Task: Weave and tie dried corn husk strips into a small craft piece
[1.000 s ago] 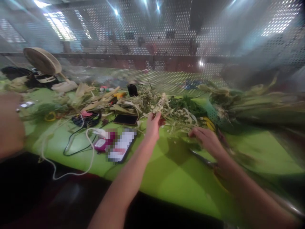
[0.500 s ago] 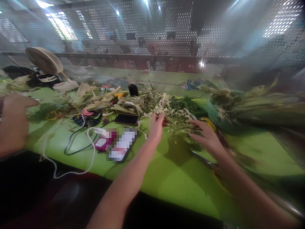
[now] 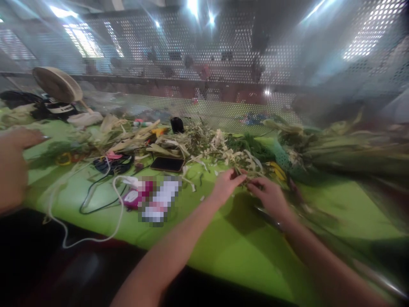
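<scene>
My left hand is closed at the near edge of a pile of pale dried strips, its fingertips pinched on thin plant scraps. Close to its right, my right hand has thumb and fingers drawn together at the same scraps; what lies between them is too small to make out. Dark green sprigs lie behind both hands. Under my right hand, a metal tool is partly hidden on the green table.
Two phones, one dark and one lit, lie left with a magenta device and cables. Another person's hand is at far left, near a fan. A green basket with long leaves stands right.
My left hand has moved right and my right hand slightly left, so they are now close together. Their fingers, apart before, have closed. Scraps near them have been gathered toward the right.
</scene>
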Available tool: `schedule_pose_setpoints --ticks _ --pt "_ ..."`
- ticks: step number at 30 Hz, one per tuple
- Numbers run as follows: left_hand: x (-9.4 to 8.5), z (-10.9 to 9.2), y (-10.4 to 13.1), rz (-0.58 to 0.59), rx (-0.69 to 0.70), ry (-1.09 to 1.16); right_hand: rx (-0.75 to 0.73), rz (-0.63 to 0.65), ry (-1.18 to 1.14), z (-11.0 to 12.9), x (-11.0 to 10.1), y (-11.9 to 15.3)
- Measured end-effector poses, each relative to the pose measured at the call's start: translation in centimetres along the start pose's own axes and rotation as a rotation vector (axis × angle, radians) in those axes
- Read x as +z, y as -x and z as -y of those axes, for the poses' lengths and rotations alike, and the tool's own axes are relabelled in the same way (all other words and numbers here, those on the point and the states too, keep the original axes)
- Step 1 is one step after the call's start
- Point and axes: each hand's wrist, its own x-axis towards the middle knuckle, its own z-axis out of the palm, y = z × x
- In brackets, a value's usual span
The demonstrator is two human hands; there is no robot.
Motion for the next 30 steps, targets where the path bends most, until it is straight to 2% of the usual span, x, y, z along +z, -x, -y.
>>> schedule_pose_setpoints --ticks 6,14,19,21,26,30 --pt "-0.5 0.7 -0.3 -0.028 0.055 -0.197 -0.103 0.021 0.088 -0.4 0.1 0.1" --pt "0.3 1.1 -0.1 -0.05 0.036 -0.18 -0.16 0.014 0.255 0.9 -0.3 0.3" --pt "0.9 1.3 0.2 -0.091 0.033 -0.143 -0.173 -0.046 0.327 1.4 -0.6 0.6" --pt "0.9 1.1 0.2 -0.12 0.023 -0.091 -0.154 -0.055 0.278 1.5 -0.7 0.7" --pt "0.7 0.5 0.1 -0.138 0.027 0.019 -0.043 0.028 0.161 1.4 -0.9 0.5" --pt "1.3 -0.1 0.8 -0.153 0.068 -0.044 0.055 -0.044 0.08 1.0 -0.8 0.1"
